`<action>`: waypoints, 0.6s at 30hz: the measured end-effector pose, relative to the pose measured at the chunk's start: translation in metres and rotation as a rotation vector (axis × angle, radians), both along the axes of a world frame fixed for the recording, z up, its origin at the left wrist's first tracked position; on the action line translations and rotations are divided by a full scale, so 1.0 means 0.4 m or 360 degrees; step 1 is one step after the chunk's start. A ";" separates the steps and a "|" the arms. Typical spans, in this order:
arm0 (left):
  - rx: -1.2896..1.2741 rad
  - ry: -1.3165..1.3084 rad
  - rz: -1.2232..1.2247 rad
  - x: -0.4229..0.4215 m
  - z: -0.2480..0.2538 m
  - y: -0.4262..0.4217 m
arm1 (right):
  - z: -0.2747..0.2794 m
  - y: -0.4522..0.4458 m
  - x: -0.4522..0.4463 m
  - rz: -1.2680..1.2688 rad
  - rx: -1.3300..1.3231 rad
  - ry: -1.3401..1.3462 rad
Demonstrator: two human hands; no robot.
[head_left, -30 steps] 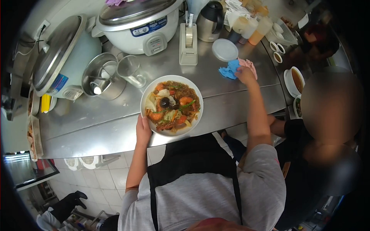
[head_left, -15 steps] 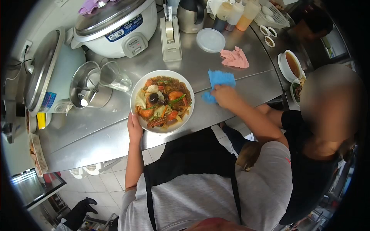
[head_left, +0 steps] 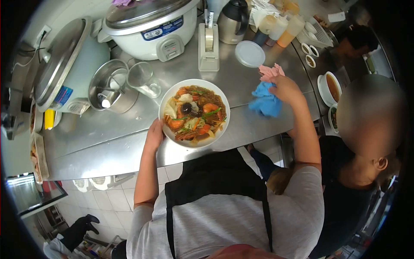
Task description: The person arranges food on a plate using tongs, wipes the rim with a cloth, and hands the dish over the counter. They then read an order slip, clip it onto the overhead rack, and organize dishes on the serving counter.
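A shallow white bowl (head_left: 169,90) sits on the steel counter, filled with glass noodles, prawns, cabbage and a dark mushroom piece (head_left: 186,108). My left hand (head_left: 154,135) grips its lower left rim, with the fingers partly hidden under it. To the right, my right hand (head_left: 286,89) is closed on a crumpled blue cloth (head_left: 265,103) on the counter. A pink cloth (head_left: 271,71) lies just beyond, against the blue one; whether my fingers touch it I cannot tell.
Behind the bowl stand a glass jug (head_left: 145,80), a steel pot (head_left: 113,88), a tape dispenser (head_left: 208,54) and a rice cooker (head_left: 155,32). A round lid (head_left: 250,54) and sauce bottles (head_left: 288,32) are farther back. A person in black (head_left: 345,194) stands close on my right.
My right hand has moved away and to the right with the blue cloth, coming up to the pink cloth. The view has shifted slightly; my left hand stays at the bowl.
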State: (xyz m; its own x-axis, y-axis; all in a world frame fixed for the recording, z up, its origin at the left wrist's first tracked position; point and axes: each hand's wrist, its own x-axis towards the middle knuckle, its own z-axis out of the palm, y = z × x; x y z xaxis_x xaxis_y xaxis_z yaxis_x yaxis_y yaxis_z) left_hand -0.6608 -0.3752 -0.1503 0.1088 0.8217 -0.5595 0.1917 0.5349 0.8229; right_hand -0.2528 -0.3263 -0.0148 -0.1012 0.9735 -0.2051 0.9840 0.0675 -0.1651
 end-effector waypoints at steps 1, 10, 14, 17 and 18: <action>0.0215 -0.0012 0.0041 0.002 -0.005 0.013 | -0.012 0.023 -0.018 0.0084 0.0095 -0.0101; 0.0613 0.0181 0.0152 0.054 -0.071 0.140 | -0.258 0.206 -0.259 -0.0206 0.0047 0.0919; 0.0675 0.0153 0.0131 0.063 -0.092 0.148 | -0.313 0.242 -0.365 0.0096 0.0044 0.1000; 0.0688 0.0120 0.0161 0.070 -0.111 0.152 | -0.335 0.263 -0.418 0.0332 -0.0125 0.1039; 0.0703 0.0134 0.0161 0.072 -0.111 0.152 | -0.342 0.265 -0.423 0.0324 -0.0219 0.1067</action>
